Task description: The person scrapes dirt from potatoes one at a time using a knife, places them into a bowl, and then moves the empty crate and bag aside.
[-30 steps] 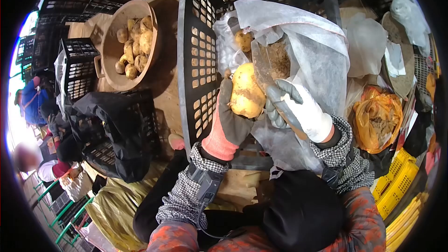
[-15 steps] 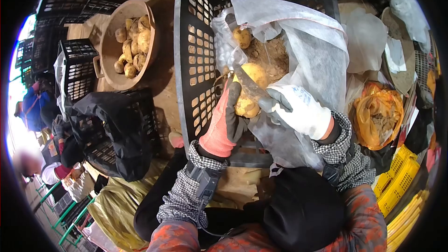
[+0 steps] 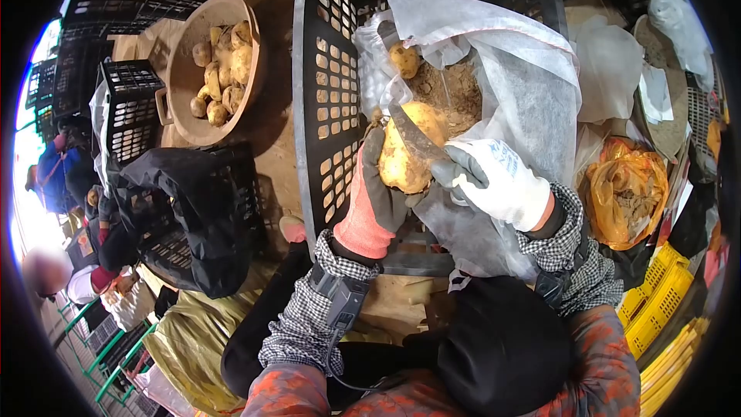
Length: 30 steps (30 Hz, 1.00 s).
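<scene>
My left hand point(image 3: 377, 205), in a red and grey glove, is wrapped round the left and lower side of a large yellowish root vegetable point(image 3: 403, 172). In a white and grey glove, my right hand point(image 3: 494, 181) grips a dirt-stained knife point(image 3: 417, 136), whose blade lies across the vegetable's upper face. Both hands are over a black crate point(image 3: 302, 100) lined with white fabric point(image 3: 532, 85). Inside the crate, a smaller vegetable point(image 3: 404, 60) lies beside brown soil point(image 3: 451, 89).
At upper left stands a brown basin point(image 3: 181, 69) of several vegetables. Black cloth point(image 3: 185, 208) drapes a crate at left. An orange bag point(image 3: 627, 189) and yellow crates point(image 3: 656, 293) are at right. Another person point(image 3: 58, 177) is at far left.
My left hand has turned and shifted round the large vegetable, which is rotated and shows more of its lower side. The knife stays across it in my right hand.
</scene>
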Motion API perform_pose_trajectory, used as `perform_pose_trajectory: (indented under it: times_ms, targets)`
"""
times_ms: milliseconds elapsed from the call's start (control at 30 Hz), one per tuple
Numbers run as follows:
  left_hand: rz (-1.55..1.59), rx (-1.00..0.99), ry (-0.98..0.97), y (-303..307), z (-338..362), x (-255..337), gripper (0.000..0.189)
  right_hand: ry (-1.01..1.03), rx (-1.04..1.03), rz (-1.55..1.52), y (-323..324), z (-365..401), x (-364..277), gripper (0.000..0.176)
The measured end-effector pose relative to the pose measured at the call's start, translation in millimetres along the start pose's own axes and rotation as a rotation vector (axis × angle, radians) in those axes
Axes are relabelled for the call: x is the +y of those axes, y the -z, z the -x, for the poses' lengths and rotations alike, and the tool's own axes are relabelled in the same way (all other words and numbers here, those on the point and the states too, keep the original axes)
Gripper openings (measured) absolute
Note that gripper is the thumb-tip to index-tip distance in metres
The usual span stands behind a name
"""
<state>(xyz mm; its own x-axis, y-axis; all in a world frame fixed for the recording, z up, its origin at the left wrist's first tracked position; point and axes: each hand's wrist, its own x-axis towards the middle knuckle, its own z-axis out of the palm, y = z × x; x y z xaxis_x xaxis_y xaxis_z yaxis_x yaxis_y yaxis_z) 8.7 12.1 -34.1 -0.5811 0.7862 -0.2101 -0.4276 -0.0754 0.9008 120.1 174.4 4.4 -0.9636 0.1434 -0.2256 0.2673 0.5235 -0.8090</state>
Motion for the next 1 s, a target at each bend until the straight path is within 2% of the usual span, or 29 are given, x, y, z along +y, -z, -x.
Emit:
perform_pose_trajectory:
  times_ms: [33,67,167,233,367,433,467,500,533,567,633,667,767,833,900,967,1000]
  targets:
    - [-0.449,-0.029,-0.312,-1,2,-1,0.058,0.044,0.016,-0.001,-2,0,4,0.041]
    - [-0.479,0.0,-0.273,1,-1,-2,0.059,0.044,0.017,-0.001,-1,1,5,0.041]
    - [0.118,0.006,0.13,-1,-6,7,0.061,0.009,-0.051,-0.001,2,2,2,0.042]
    - [0.197,-0.001,0.183,-3,-6,12,0.063,0.016,0.137,-0.134,-7,8,6,0.042]
    - [0.045,-0.031,0.17,5,-3,11,0.066,0.133,0.284,-0.029,-10,1,1,0.035]
    - [0.79,-0.273,0.248,14,-10,2,0.061,0.146,0.226,0.017,-9,1,5,0.036]
    - [0.789,-0.274,0.249,7,-5,-5,0.061,0.146,0.227,0.016,-8,0,5,0.036]
    - [0.182,0.0,0.001,-19,-2,3,0.044,0.154,0.214,0.015,-7,0,6,0.035]
    - [-0.428,0.267,-0.242,-33,0,7,0.055,0.161,0.201,0.014,-7,1,6,0.035]
    - [-0.426,0.264,-0.24,-28,-1,9,0.055,0.157,0.202,0.015,-7,3,7,0.035]
    - [0.486,0.189,0.457,-9,-7,15,0.054,0.026,0.005,0.027,-4,5,10,0.043]
    - [0.485,0.189,0.454,-7,-7,13,0.054,0.029,0.006,0.028,-2,3,7,0.043]
    - [0.743,0.042,0.387,-1,-5,9,0.05,0.07,-0.021,-0.095,3,1,-3,0.042]
    - [0.913,-0.062,0.336,2,-6,10,0.049,-0.368,-0.042,-0.808,-4,2,-3,0.041]
    - [0.961,-0.012,0.355,0,-9,12,0.048,-0.312,-0.032,-0.714,-10,1,3,0.043]
    - [0.845,0.085,0.286,-7,-10,12,0.053,-0.115,0.254,-0.493,-18,4,10,0.036]
    - [0.845,0.084,0.286,-10,-10,15,0.053,-0.115,0.254,-0.492,-22,4,15,0.036]
